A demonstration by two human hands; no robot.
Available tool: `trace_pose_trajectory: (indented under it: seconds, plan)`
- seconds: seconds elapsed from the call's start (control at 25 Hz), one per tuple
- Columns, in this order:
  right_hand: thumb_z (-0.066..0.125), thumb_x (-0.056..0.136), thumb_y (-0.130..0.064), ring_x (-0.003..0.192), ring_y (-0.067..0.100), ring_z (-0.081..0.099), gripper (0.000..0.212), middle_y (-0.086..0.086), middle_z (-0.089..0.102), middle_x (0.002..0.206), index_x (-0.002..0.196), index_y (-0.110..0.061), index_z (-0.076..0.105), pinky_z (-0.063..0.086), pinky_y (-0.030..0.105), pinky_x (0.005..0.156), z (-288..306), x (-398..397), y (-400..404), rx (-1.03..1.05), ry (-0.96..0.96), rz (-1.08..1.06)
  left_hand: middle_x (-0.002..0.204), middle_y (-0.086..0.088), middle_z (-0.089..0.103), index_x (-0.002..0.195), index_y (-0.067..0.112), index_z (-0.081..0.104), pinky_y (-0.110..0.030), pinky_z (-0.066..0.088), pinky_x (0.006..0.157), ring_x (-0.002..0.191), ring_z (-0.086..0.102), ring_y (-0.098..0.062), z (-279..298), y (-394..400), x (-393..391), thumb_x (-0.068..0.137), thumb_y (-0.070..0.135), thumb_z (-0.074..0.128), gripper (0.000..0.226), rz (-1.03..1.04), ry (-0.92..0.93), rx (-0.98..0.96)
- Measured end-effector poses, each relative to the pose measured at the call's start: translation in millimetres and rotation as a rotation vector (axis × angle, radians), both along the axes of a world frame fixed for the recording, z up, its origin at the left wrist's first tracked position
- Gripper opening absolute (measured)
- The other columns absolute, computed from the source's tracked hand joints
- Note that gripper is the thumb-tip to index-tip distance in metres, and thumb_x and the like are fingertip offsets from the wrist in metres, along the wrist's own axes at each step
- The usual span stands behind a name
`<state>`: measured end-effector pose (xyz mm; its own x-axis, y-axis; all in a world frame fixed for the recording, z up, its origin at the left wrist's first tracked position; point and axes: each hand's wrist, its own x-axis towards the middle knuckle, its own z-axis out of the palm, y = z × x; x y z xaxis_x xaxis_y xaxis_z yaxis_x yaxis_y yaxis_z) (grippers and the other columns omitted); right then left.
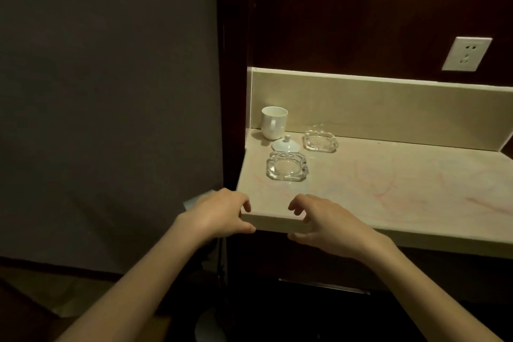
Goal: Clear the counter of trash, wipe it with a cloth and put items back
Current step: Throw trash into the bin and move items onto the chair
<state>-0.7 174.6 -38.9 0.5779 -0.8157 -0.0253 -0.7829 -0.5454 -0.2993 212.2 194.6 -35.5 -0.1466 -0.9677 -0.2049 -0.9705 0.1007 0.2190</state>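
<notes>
Beige stone counter (388, 180), faint pink veining, low backsplash behind. Rear left corner: white ceramic cup (274, 122), upright; its white knobbed lid (286, 144) lying just in front. Two clear glass ashtrays: near ashtray (287, 166) touching the lid, far ashtray (319, 140) beside it. White wall socket (467, 53) upper right. Left hand (219, 214) and right hand (324, 221), fingers loosely curled, at the counter's front edge; a pale blue item, mostly hidden, shows behind the left hand.
</notes>
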Motion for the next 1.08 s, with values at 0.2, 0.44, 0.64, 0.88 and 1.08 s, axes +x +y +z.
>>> trace_pose_trajectory:
  seconds: [0.2,0.44,0.64,0.88,1.08]
  plan:
    - [0.064,0.085,-0.042,0.107,0.013,0.054,0.048,-0.007,0.055,0.123,0.126,-0.024,0.046,0.046,0.031,0.09,10,-26,-29,-0.009,-0.019,-0.01,0.12,0.007,0.062,0.127,0.027,0.053,-0.031,0.048,0.086,0.105,0.059,-0.013,16,-28,-23,0.086,0.048,0.064,0.048,-0.031,-0.058,-0.01]
    - [0.065,0.084,-0.043,0.106,0.014,0.055,0.047,-0.006,0.056,0.12,0.123,-0.025,0.047,0.047,0.034,0.09,25,-48,-70,-0.007,-0.039,-0.071,0.116,0.006,0.064,0.127,0.025,0.054,-0.031,0.052,0.086,0.099,0.062,-0.013,38,-78,-36,0.086,0.045,0.066,0.047,-0.062,-0.06,-0.011]
    - [0.067,0.083,-0.041,0.105,0.016,0.057,0.047,-0.006,0.057,0.119,0.123,-0.023,0.049,0.047,0.035,0.091,27,-53,-116,-0.012,-0.065,-0.102,0.108,0.009,0.066,0.12,0.028,0.058,-0.031,0.051,0.084,0.097,0.061,-0.011,40,-127,-37,0.081,0.048,0.069,0.045,-0.019,-0.069,-0.06]
    - [0.066,0.084,-0.042,0.099,0.013,0.055,0.048,-0.004,0.058,0.117,0.123,-0.019,0.051,0.047,0.032,0.087,20,-43,-194,0.013,-0.068,-0.028,0.111,0.005,0.064,0.12,0.026,0.059,-0.034,0.051,0.087,0.096,0.061,-0.014,32,-195,-34,0.08,0.049,0.071,0.048,0.092,-0.042,0.005]
    - [0.064,0.085,-0.044,0.103,0.019,0.059,0.047,0.0,0.062,0.118,0.122,-0.017,0.052,0.043,0.031,0.08,18,-16,-281,-0.014,-0.008,0.04,0.11,-0.002,0.066,0.114,0.016,0.062,-0.036,0.054,0.084,0.096,0.063,-0.021,20,-253,-35,0.084,0.039,0.067,0.038,0.297,-0.034,-0.106]
